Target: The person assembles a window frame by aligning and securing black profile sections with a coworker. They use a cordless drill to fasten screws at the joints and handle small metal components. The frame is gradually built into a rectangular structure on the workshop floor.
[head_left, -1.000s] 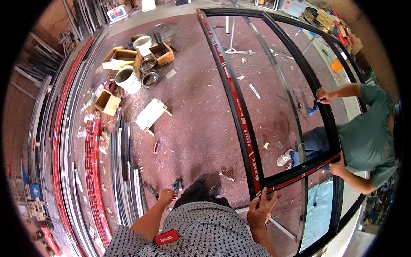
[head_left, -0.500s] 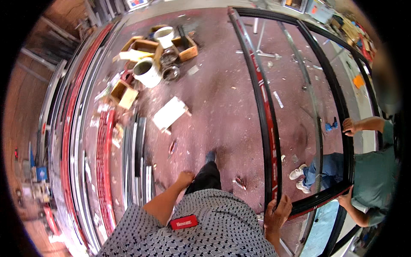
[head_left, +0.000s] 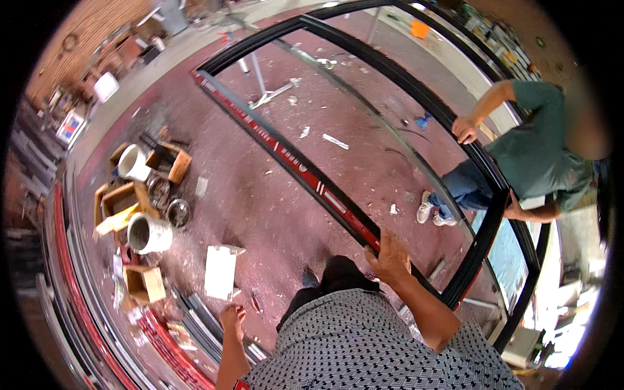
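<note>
A large black metal frame [head_left: 348, 226] with a red strip along its near side spans the right half of the view, tilted from upper left to lower right. My right hand [head_left: 390, 259] grips this near side, fingers wrapped over the bar. My left hand [head_left: 233, 317] hangs free at lower left, fingers loosely curled and apart, holding nothing. Across the frame a co-worker in a dark green shirt [head_left: 530, 149] holds its black bars, one hand [head_left: 465, 130] on the long bar and another [head_left: 513, 207] near the corner.
At left on the reddish floor lie wooden boxes [head_left: 144, 284], white buckets [head_left: 149, 235] and a white board [head_left: 220, 273]. Long red and grey metal profiles [head_left: 166, 348] lie along the lower left. A stand with metal legs [head_left: 270, 96] shows through the frame. Scraps litter the floor.
My view has turned to the right, so the boxes appear farther left and the frame slants across the picture. My right hand still grips the bar; my left arm hangs farther out from my body.
</note>
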`<state>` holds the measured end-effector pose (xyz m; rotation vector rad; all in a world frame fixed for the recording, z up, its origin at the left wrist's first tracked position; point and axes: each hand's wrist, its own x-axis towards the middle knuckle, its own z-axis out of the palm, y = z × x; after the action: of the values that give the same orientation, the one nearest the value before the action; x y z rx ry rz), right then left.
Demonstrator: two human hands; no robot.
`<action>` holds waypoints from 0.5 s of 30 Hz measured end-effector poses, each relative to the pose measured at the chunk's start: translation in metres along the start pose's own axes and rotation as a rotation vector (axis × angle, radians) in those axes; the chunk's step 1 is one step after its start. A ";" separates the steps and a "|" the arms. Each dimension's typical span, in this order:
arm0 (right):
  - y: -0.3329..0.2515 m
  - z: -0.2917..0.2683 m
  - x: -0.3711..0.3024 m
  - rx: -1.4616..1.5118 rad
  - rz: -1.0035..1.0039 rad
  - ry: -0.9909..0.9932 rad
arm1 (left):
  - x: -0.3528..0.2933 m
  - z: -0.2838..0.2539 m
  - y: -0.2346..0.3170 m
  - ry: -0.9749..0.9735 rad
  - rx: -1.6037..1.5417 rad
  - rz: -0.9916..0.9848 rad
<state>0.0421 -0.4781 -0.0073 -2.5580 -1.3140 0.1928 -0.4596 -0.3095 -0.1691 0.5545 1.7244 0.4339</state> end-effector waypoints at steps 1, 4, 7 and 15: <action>-0.010 0.003 0.014 0.001 -0.009 0.002 | 0.001 0.001 0.007 0.031 0.013 -0.022; -0.054 -0.006 0.059 0.101 0.058 -0.096 | 0.011 0.004 0.007 -0.032 -0.046 -0.111; -0.072 -0.001 0.098 0.166 0.030 -0.097 | 0.078 -0.011 -0.031 -0.397 -0.207 -0.136; -0.170 0.051 0.273 0.308 -0.167 -0.155 | 0.088 -0.008 0.112 -0.252 -0.074 0.031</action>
<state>0.0568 -0.1530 -0.0069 -2.2024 -1.4202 0.5257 -0.4683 -0.1672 -0.1749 0.5589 1.4549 0.4288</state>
